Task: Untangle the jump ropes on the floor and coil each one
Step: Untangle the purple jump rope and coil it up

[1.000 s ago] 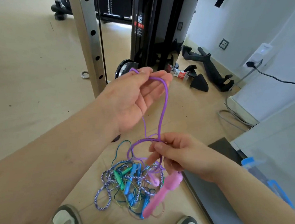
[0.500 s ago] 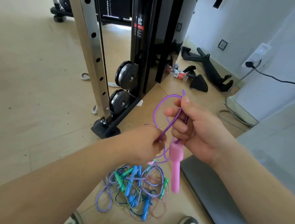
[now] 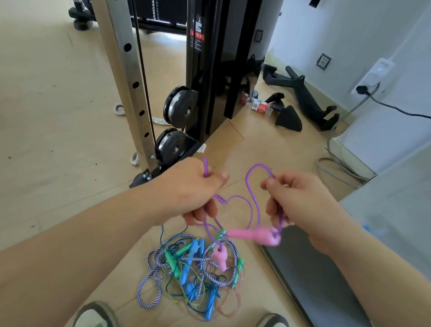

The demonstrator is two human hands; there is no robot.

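Note:
A purple jump rope (image 3: pixel 252 192) with pink handles is stretched in loops between my hands, above the floor. My left hand (image 3: pixel 194 190) grips a bunch of its cord. My right hand (image 3: pixel 301 203) grips more cord, and one pink handle (image 3: pixel 250 234) sticks out sideways below it. The second pink handle (image 3: pixel 220 259) hangs lower, over the pile. On the floor between my shoes lies a tangle of jump ropes (image 3: pixel 190 272): a blue-and-white braided one, thin cords, blue and green handles.
A steel rack upright (image 3: pixel 124 60) and a black cable machine (image 3: pixel 217 60) with pulleys stand just ahead. A dark mat (image 3: pixel 327 296) lies at right. Black handle attachments (image 3: pixel 307 98) and cables sit near the wall. My shoes (image 3: pixel 96 319) frame the pile.
My hands have moved apart and lower, drawing the purple cord into open loops between them. The pink handle swung from hanging down to lying sideways below my right hand.

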